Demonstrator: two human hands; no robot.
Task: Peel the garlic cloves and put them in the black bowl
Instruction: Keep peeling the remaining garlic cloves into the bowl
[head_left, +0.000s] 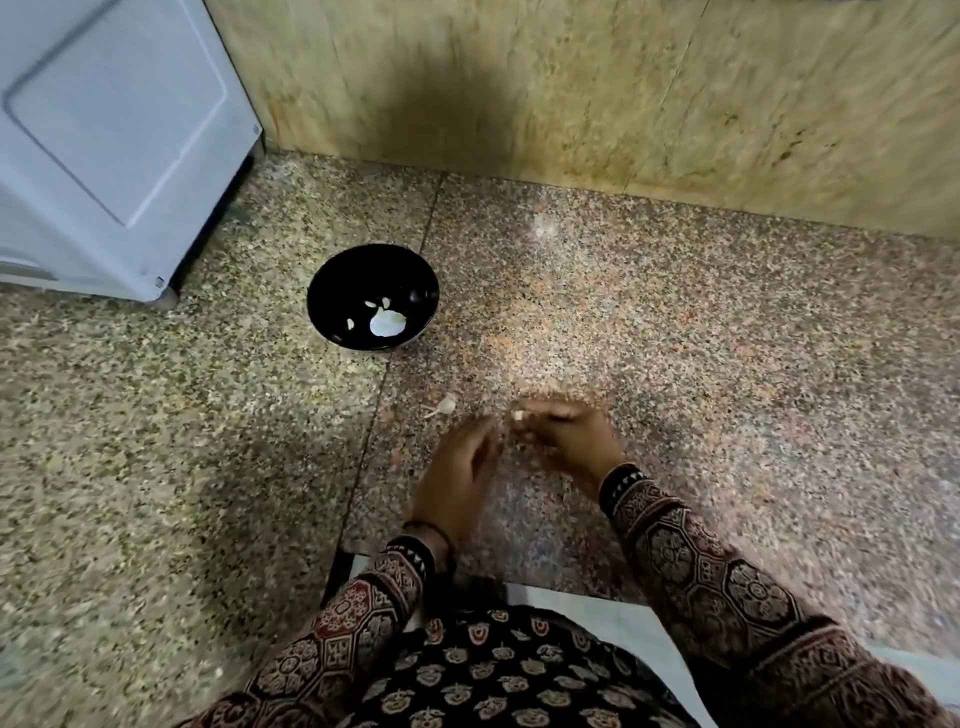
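Note:
The black bowl (332, 280) sits on the speckled stone counter at centre left, with a few peeled cloves (378, 303) and a larger white piece (387, 323) inside. A garlic piece with a stem (444, 405) lies on the counter between the bowl and my hands. My right hand (571, 439) is motion-blurred and pinches a small pale garlic clove (518, 414) at its fingertips. Just left of it, my left hand (460, 483) has relaxed fingers reaching toward the clove and holds nothing that I can see.
A white appliance (114, 135) stands at the back left, close to the bowl. A yellowish stone wall (571, 88) runs along the back. The counter's front edge (343, 561) lies below my wrists.

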